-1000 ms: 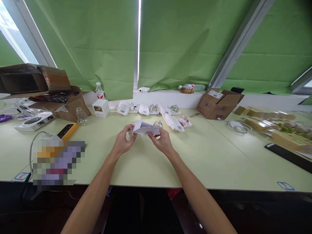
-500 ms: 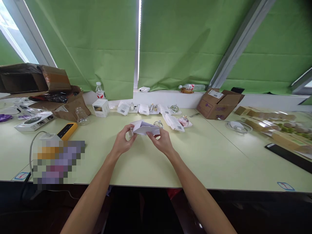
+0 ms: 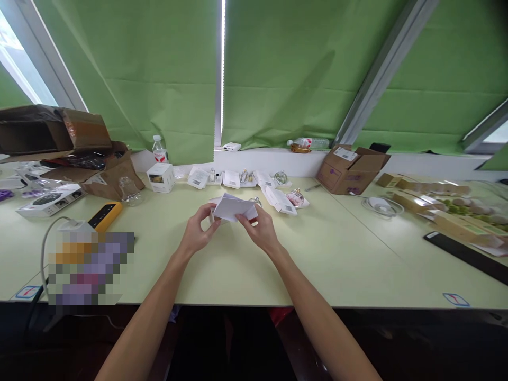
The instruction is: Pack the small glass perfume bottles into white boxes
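Observation:
A small white cardboard box [image 3: 233, 207], partly folded, is held just above the pale green table [image 3: 246, 264] at its middle. My left hand [image 3: 197, 234] pinches the box's left end with thumb and fingers. My right hand [image 3: 259, 231] grips its right end, fingers curled under it. Just behind the box lies a small glass bottle [image 3: 256, 200], mostly hidden by the box. Further back is a row of white labelled boxes [image 3: 232, 179] and round glass bottles [image 3: 281, 178].
Open brown cartons [image 3: 79, 153] and a yellow device [image 3: 103, 216] lie at the left, beside a white cube box [image 3: 160, 177] and a clear jar [image 3: 127, 190]. Another brown carton [image 3: 349, 169] sits at back right; long boxes [image 3: 436, 201] and a black strip [image 3: 464, 253] lie far right.
The box has turned slightly upward between my hands, and my hands have drawn a little closer together. The view shifted slightly left and down.

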Action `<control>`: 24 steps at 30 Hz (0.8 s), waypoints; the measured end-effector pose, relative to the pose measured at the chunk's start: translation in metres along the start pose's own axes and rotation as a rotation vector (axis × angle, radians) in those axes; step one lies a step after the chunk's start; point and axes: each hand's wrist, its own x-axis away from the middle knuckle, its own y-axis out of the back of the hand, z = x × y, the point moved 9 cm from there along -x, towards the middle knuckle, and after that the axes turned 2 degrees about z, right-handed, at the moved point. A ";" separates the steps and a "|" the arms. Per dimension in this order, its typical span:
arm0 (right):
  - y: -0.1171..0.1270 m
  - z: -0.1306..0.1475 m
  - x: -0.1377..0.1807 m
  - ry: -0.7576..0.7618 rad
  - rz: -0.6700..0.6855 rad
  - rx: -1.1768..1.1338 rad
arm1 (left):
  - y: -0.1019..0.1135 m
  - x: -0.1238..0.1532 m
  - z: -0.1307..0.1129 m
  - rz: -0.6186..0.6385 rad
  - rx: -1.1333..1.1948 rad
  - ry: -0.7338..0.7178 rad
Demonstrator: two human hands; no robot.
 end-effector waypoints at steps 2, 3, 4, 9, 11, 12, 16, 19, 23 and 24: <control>0.000 0.001 0.000 0.006 0.002 0.011 | -0.001 0.000 0.001 0.008 0.032 0.009; 0.000 0.001 0.000 0.009 0.000 0.015 | -0.002 0.000 0.001 0.011 0.045 0.015; 0.001 0.002 0.000 0.014 -0.003 0.015 | -0.002 0.000 0.001 0.012 0.054 0.021; -0.002 0.006 0.001 0.050 0.013 -0.044 | -0.003 -0.001 0.002 0.017 0.077 0.029; -0.003 0.008 0.001 0.075 0.020 -0.052 | -0.003 -0.002 0.003 0.020 0.099 0.027; -0.002 0.010 0.002 0.093 0.018 -0.046 | -0.003 -0.002 0.003 0.021 0.110 0.026; 0.001 0.015 0.002 0.157 -0.003 -0.033 | -0.003 -0.001 0.006 0.038 0.133 0.047; 0.002 0.016 0.002 0.168 -0.019 -0.031 | -0.004 -0.001 0.009 0.047 0.131 0.072; 0.003 0.016 0.002 0.178 -0.047 0.000 | -0.005 -0.001 0.008 0.049 0.128 0.086; 0.003 0.017 0.003 0.187 -0.052 0.008 | -0.005 -0.001 0.006 0.050 0.128 0.084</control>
